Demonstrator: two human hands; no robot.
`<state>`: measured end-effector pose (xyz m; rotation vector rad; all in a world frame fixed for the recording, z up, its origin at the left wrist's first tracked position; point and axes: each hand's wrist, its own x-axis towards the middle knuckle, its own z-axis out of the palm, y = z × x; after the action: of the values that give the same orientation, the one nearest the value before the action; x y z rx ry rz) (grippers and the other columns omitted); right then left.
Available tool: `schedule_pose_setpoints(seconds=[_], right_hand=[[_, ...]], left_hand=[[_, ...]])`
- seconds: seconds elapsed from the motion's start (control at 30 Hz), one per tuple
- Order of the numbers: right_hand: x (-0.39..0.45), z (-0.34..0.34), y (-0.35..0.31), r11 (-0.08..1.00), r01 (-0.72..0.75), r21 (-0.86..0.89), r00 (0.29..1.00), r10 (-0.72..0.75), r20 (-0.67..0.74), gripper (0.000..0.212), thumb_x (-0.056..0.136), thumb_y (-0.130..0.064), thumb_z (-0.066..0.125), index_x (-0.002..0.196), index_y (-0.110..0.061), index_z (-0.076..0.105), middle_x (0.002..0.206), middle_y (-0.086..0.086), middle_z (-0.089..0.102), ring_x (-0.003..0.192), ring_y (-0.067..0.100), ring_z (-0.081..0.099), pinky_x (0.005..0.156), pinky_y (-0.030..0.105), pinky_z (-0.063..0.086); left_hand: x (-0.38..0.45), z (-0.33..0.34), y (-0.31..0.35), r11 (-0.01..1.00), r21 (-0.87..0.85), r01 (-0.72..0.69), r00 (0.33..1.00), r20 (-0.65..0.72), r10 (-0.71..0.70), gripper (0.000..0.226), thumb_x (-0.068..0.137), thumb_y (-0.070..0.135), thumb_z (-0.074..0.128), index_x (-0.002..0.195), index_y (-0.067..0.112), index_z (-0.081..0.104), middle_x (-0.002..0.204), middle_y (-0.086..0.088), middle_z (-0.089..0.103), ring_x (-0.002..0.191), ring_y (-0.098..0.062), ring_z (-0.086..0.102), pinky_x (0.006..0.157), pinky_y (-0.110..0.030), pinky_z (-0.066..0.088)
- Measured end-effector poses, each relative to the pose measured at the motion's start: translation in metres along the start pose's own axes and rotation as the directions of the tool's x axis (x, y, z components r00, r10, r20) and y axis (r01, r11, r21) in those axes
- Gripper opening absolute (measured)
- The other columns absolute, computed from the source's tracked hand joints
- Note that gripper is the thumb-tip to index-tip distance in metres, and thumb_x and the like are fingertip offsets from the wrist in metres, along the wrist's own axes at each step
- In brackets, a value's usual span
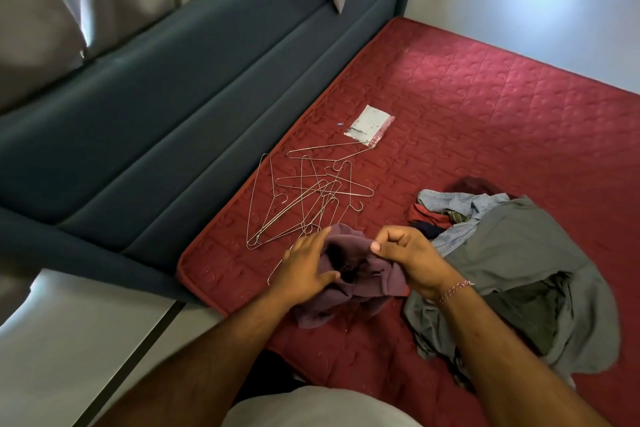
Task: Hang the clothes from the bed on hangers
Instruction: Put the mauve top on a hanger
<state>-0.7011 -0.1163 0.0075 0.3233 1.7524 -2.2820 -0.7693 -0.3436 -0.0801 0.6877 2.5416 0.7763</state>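
Right hand [408, 258] curled, pinching the upper edge of a purple garment [349, 282] between thumb and fingers; left hand [306, 270] flat on the same cloth, fingers straight and spread, possibly over a hanger wire beneath; just beyond the hands, tangled wire hangers [304, 198] on the red mattress [485, 107]; right of the grip, piled clothes [512, 267], grey uppermost.

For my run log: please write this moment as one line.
left hand on purple garment | right hand pinches it | hangers untouched
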Motion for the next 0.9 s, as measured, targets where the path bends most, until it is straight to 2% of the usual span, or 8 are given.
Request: schedule_pose_setpoints(seconds=[0.1,0.17,0.27,0.37,0.5,0.63,0.73,0.9], right_hand=[[0.005,-0.001,-0.001,0.998,-0.057,0.040,0.998,0.056,0.035,0.028,0.090,0.001,0.068,0.066,-0.015,0.069,0.066,0.004,0.066,0.058,0.009,0.061,0.057,0.021,0.051],[0.017,-0.002,0.003,0.994,-0.088,0.069,0.996,0.090,-0.028,0.026,0.089,-0.001,0.070,0.066,-0.014,0.069,0.066,0.004,0.065,0.058,0.011,0.060,0.057,0.022,0.051],[0.041,-0.009,0.016,0.988,-0.155,-0.028,0.954,0.142,-0.265,0.026,0.090,-0.016,0.072,0.066,-0.015,0.064,0.062,0.005,0.058,0.053,0.014,0.050,0.053,0.026,0.042],[0.075,-0.019,0.040,0.927,-0.308,-0.213,0.886,0.198,-0.419,0.034,0.096,-0.014,0.071,0.065,-0.014,0.057,0.053,0.001,0.049,0.047,0.014,0.039,0.050,0.024,0.032],[0.126,-0.025,0.065,0.836,-0.457,-0.304,0.819,0.262,-0.510,0.034,0.096,-0.009,0.070,0.065,-0.012,0.057,0.044,-0.003,0.048,0.040,0.015,0.042,0.045,0.023,0.037],[0.184,-0.023,0.094,0.699,-0.545,-0.464,0.805,0.282,-0.522,0.030,0.093,-0.015,0.071,0.065,-0.015,0.061,0.052,-0.002,0.061,0.054,0.022,0.058,0.061,0.039,0.052],[0.219,-0.013,0.113,0.582,-0.575,-0.575,0.808,0.295,-0.511,0.024,0.095,-0.024,0.068,0.073,-0.016,0.060,0.076,0.007,0.069,0.075,0.027,0.063,0.073,0.033,0.048],[0.275,-0.030,0.159,0.700,-0.610,-0.371,0.735,0.324,-0.596,0.010,0.092,-0.022,0.071,0.088,-0.013,0.067,0.092,0.006,0.072,0.094,0.027,0.066,0.092,0.040,0.052]], left_hand=[[0.007,0.005,-0.015,0.985,-0.170,0.011,1.000,-0.012,-0.014,0.042,0.089,0.036,0.071,0.128,0.023,0.063,0.128,0.003,0.065,0.120,-0.024,0.057,0.097,-0.040,0.046],[0.012,0.000,-0.023,0.902,-0.420,0.101,0.995,0.026,-0.099,0.013,0.091,0.032,0.059,0.098,0.024,0.066,0.096,0.003,0.069,0.091,-0.016,0.064,0.080,-0.032,0.046],[0.016,-0.014,-0.039,0.721,-0.676,0.150,0.973,-0.028,-0.228,0.014,0.090,0.030,0.051,0.091,0.020,0.059,0.079,0.008,0.059,0.070,-0.010,0.048,0.070,-0.032,0.042],[0.018,-0.034,-0.068,0.688,-0.706,0.167,0.972,0.002,-0.234,0.024,0.084,0.018,0.055,0.107,0.025,0.056,0.072,0.015,0.059,0.063,-0.007,0.046,0.064,-0.030,0.041],[0.033,-0.064,-0.085,0.811,-0.558,0.176,0.964,0.265,-0.027,0.058,0.077,-0.007,0.053,0.124,0.027,0.053,0.104,-0.004,0.068,0.085,-0.009,0.061,0.076,-0.024,0.048],[0.064,-0.079,-0.095,0.918,-0.350,0.188,0.892,0.452,-0.010,0.051,0.077,-0.014,0.047,0.114,0.006,0.075,0.117,-0.001,0.074,0.110,-0.007,0.067,0.098,-0.019,0.049],[0.082,-0.080,-0.113,0.952,-0.184,0.245,0.881,0.451,-0.140,0.047,0.085,-0.004,0.055,0.126,0.010,0.073,0.131,-0.006,0.071,0.124,-0.019,0.064,0.107,-0.027,0.047],[0.106,-0.077,-0.150,0.935,-0.158,0.316,0.905,0.347,-0.248,0.071,0.070,0.026,0.056,0.139,0.012,0.064,0.140,-0.007,0.063,0.126,-0.025,0.062,0.104,-0.038,0.050]])
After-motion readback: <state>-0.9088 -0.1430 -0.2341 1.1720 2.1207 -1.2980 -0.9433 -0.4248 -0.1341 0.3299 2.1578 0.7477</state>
